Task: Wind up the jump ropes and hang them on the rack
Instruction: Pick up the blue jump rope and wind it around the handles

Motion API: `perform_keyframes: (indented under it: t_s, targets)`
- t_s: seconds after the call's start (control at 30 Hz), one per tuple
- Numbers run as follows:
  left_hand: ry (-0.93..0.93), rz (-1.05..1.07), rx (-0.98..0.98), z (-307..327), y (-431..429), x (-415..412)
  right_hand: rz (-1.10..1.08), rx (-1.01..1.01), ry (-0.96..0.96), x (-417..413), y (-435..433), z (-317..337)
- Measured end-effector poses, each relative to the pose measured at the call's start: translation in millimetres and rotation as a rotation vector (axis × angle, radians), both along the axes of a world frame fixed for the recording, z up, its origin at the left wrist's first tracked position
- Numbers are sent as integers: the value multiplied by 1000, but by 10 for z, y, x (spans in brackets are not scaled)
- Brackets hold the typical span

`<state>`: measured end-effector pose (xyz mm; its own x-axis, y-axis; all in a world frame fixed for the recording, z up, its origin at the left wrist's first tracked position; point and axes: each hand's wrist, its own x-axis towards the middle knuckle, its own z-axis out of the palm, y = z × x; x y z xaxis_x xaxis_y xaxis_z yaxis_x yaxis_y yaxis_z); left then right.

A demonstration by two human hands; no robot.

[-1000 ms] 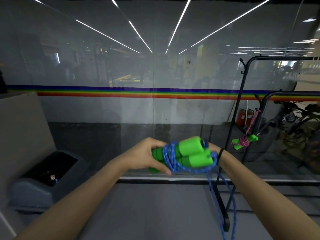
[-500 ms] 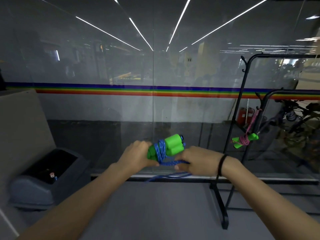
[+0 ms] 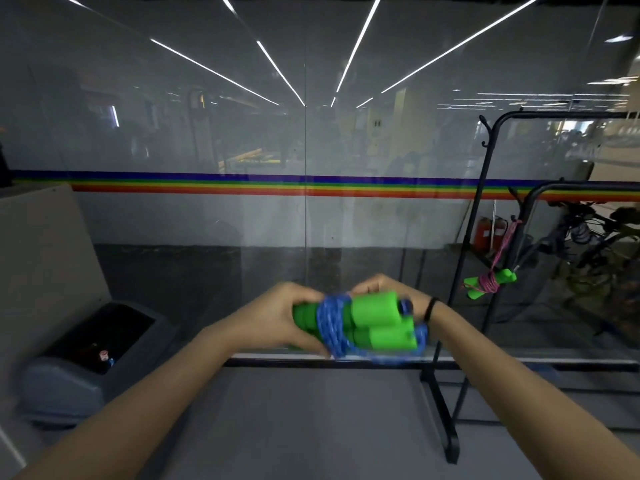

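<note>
Gripping the left ends of the 2 green handles [image 3: 375, 323], the left hand [image 3: 277, 318] has fingers and thumb curled round them and holds the pair side by side in front of the body, close to the glass wall [image 3: 207, 237]. The blue rope [image 3: 332, 327] is wound in a thick band round the middle of the handles, just beside the left fingertips. The bundle's long axis runs left to right, tipping slightly down to the right, so its free ends point toward the black rack [image 3: 479, 216], which stands well apart on that side. The right hand [image 3: 384, 285] sits behind the handles and is the nearer of the 2 to the rack, so the hanging move would most likely fall to it. Its knuckles show above the green, but its fingers are hidden, and I cannot tell whether they pinch the rope or only rest against it. A loose blue loop under the bundle is smeared by motion, so how much rope is left to wind is unclear. 1 pink rope [image 3: 489, 281] with green handles already hangs on the rack.
</note>
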<state>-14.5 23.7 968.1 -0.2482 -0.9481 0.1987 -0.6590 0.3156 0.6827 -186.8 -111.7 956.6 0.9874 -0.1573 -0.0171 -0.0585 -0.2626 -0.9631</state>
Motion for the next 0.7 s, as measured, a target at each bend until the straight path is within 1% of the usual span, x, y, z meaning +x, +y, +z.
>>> perform_keyframes:
  t_s: [0.03, 0.07, 0.1, 0.13, 0.17, 0.2, 0.27, 0.3, 0.37, 0.4, 0.47, 0.5, 0.53, 0.6, 0.63, 0.7]
  targets:
    - [181, 52, -23, 22, -12, 30, 2, 143, -5, -11, 23, -80]
    - [336, 125, -39, 32, -39, 66, -145, 110, 16, -32, 67, -133]
    - [454, 204, -45, 45, -72, 92, -343, -55, 23, -52, 79, -189]
    - [532, 280, -43, 46, -110, 105, -481, -207, 23, -62, 84, -243]
    - [535, 359, -56, 34, -155, 113, -535, -269, 13, -64, 106, -269]
    - [450, 452, -99, 4, -201, 130, -536, -338, 16, -64, 134, -268]
    - [129, 638, -202, -86, -269, 170, -481, -613, 97, -46, 197, -230]
    - [-11, 679, -218, -122, -282, 171, -444, -759, 159, -35, 241, -193]
    - [-221, 670, -157, -182, -296, 122, -376, -993, 259, -26, 307, -121]
    - [-369, 662, -126, -217, -308, 88, -350, -1063, 317, -33, 355, -61]
    - [-693, 630, -86, -287, -312, 51, -287, -1147, 377, -55, 432, 80]
    - [-796, 580, -62, -314, -295, 46, -258, -1175, 388, -64, 448, 150]
    - [-857, 506, -30, -337, -271, 47, -225, -1192, 393, -80, 473, 240]
    - [-890, 335, 11, -372, -221, 60, -174, -1198, 383, -106, 445, 373]
    - [-885, 255, 13, -371, -190, 54, -160, -1187, 354, -114, 404, 425]
    - [-829, 131, 9, -343, -138, 23, -166, -1092, 287, -129, 301, 476]
